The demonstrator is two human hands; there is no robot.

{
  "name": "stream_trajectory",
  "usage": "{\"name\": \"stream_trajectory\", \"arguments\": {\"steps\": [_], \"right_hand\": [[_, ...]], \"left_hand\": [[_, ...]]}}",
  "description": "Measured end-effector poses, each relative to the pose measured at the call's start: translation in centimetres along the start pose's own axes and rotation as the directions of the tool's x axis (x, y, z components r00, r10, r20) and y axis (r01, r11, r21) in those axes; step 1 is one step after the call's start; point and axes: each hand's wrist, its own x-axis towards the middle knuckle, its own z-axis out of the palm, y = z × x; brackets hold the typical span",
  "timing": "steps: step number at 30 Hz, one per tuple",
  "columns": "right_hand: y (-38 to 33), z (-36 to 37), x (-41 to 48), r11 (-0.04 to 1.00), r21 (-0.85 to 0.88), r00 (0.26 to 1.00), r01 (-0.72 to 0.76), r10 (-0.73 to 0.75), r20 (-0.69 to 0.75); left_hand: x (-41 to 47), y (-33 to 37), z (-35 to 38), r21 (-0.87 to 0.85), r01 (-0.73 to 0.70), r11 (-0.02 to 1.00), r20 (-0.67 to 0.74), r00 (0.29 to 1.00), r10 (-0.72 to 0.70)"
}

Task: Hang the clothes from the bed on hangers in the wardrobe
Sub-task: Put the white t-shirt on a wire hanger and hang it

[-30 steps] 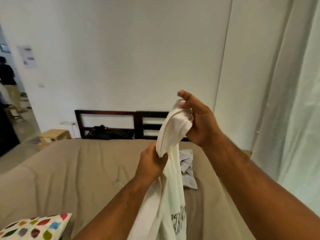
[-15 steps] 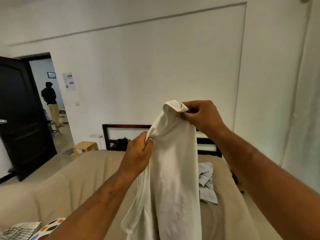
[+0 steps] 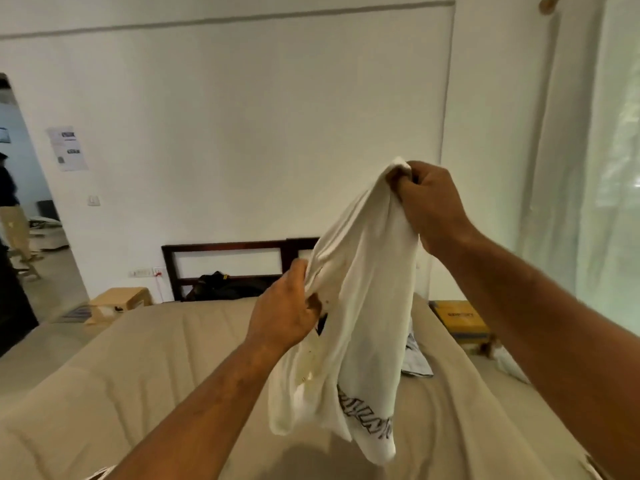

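- My right hand [image 3: 429,206] is bunched tight on the top of the white t-shirt [image 3: 360,306]
- My left hand [image 3: 287,310] pinches its edge lower down
- Shirt's hanging above the bed [image 3: 138,368], mid-mattress
- Grey garment [image 3: 415,355], I think, lies near the bed's right edge

Bedroom in a home. A bed [image 3: 138,358] under a beige cover is filling the lower frame; a dark wooden headboard [image 3: 225,244] is standing against the white wall [image 3: 242,133] at centre; a sheer curtain [image 3: 588,168] is hanging at right; a grey garment [image 3: 417,358] is lying on the bed.
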Motion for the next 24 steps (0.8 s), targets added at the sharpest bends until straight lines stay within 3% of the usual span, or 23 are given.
{"name": "stream_trajectory", "arguments": {"steps": [7,12,16,18,20,22,24], "right_hand": [[-0.8,-2.0,0.9,0.992,0.097,0.936,-0.081,0.109,-0.336],[0.9,-5.4,0.9,0.988,0.001,0.923,-0.153,0.143,-0.358],[3.5,-7.3,1.3,0.962,-0.072,0.932,-0.263,0.234,-0.277],[5.2,-8.4,1.6,0.932,-0.229,0.946,-0.282,0.231,-0.228],[7.0,-9.6,2.0,0.871,-0.347,0.934,-0.349,0.294,-0.202],[9.1,-10.9,2.4,0.798,-0.287,0.848,-0.529,0.508,-0.152],[11.2,-11.4,2.7,0.684,-0.15,0.698,-0.714,0.713,-0.069]], "left_hand": [[-2.3,-11.8,1.6,0.086,0.282,0.956,0.014,0.959,-0.284],[-1.3,-16.2,0.3,-0.093,0.39,0.916,0.116,0.918,-0.379],[1.7,-14.7,-1.3,-0.413,0.571,0.71,0.242,0.82,-0.518],[3.4,-14.0,-2.2,-0.465,0.682,0.565,0.229,0.709,-0.668],[4.6,-13.7,-3.2,-0.447,0.739,0.504,0.249,0.644,-0.723],[5.5,-13.4,-3.7,-0.431,0.78,0.453,0.347,0.607,-0.715],[6.5,-12.8,-3.3,-0.45,0.821,0.351,0.46,0.55,-0.697]]}}
